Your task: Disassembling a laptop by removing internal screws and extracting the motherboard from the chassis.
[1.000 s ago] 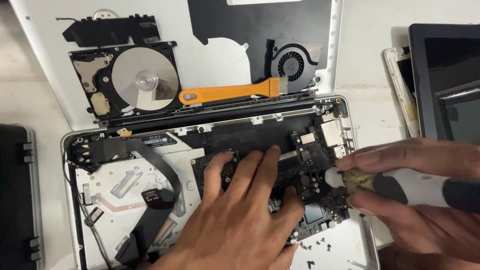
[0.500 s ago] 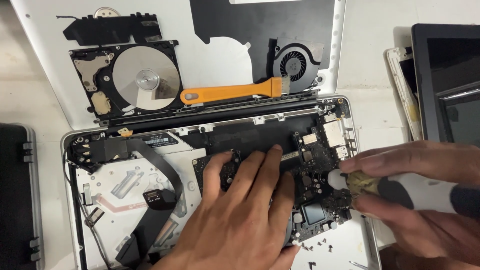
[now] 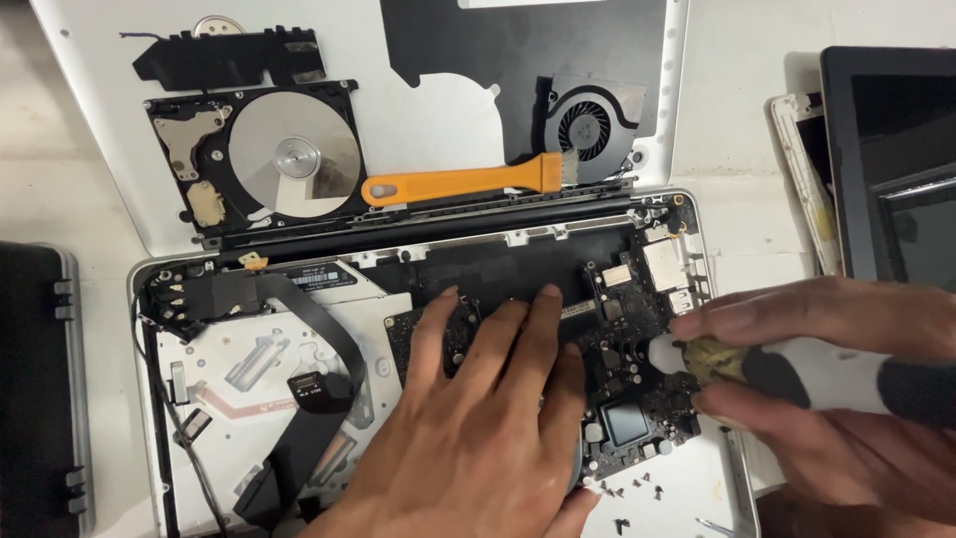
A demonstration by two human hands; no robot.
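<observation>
At the far left edge lies a black case (image 3: pixel 35 389). Next to it is the opened white laptop shell (image 3: pixel 169 468), its black flat ribbon cable (image 3: pixel 319 344) curving down across the bare white floor of the case. The dark circuit board (image 3: pixel 637 399) sits in the right half of that shell, studded with small chips and one square grey one low down.

My left hand (image 3: pixel 478 438) lies flat on the board, palm down, fingers spread and pointing up toward the hinge; it grips nothing, only presses.

Above, on the white lid, rest an opened hard drive (image 3: pixel 264 154) with its shiny platter, an orange-handled brush (image 3: pixel 458 184) and a round black fan (image 3: pixel 588 125).

My right hand (image 3: pixel 827 389) comes in from the right, fingers closed around a white and black powered screwdriver (image 3: pixel 797 374), its tip at the board's right edge. Loose tiny screws (image 3: pixel 622 488) lie below. A dark screen panel (image 3: pixel 896 159) leans at far right.
</observation>
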